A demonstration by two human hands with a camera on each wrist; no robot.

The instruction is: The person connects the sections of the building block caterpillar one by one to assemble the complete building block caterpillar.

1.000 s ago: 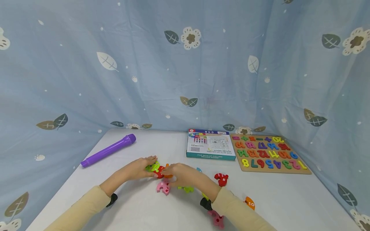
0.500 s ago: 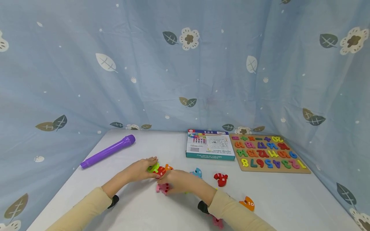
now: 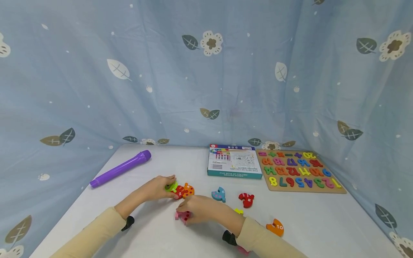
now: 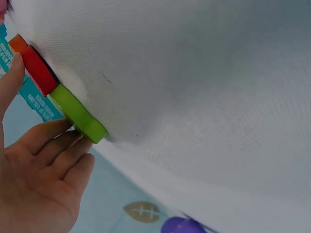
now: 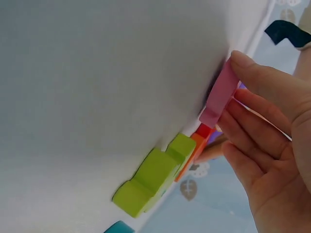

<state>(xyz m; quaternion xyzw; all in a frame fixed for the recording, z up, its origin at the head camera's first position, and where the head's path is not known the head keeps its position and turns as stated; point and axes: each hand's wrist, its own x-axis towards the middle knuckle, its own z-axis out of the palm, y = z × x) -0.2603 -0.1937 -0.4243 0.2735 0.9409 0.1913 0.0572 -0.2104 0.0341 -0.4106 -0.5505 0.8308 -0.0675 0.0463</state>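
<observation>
My left hand (image 3: 157, 189) holds the near left end of a joined row of number puzzle pieces. The row has a green piece with a face (image 3: 172, 186), a red piece marked 2 (image 3: 179, 194) and an orange spotted piece (image 3: 188, 190). In the left wrist view the thumb rests by the red piece (image 4: 40, 71), with fingertips behind the green piece (image 4: 77, 114). Just nearer on the table, my right hand (image 3: 200, 209) pinches a pink spotted piece (image 3: 185, 217), seen edge-on between thumb and fingers as a pink block (image 5: 221, 94). It lies apart from the row.
Loose pieces lie to the right: blue (image 3: 219, 194), red 8 (image 3: 247, 200), orange 10 (image 3: 275, 228). A light green piece (image 5: 150, 177) shows in the right wrist view. Behind are a box (image 3: 235, 161) and a number board (image 3: 298, 186). A purple microphone-shaped tube (image 3: 120, 169) lies left.
My right hand has drawn back from the row toward me and now grips the pink piece, which has turned slightly. The orange and blue pieces are uncovered. The left hand has barely moved.
</observation>
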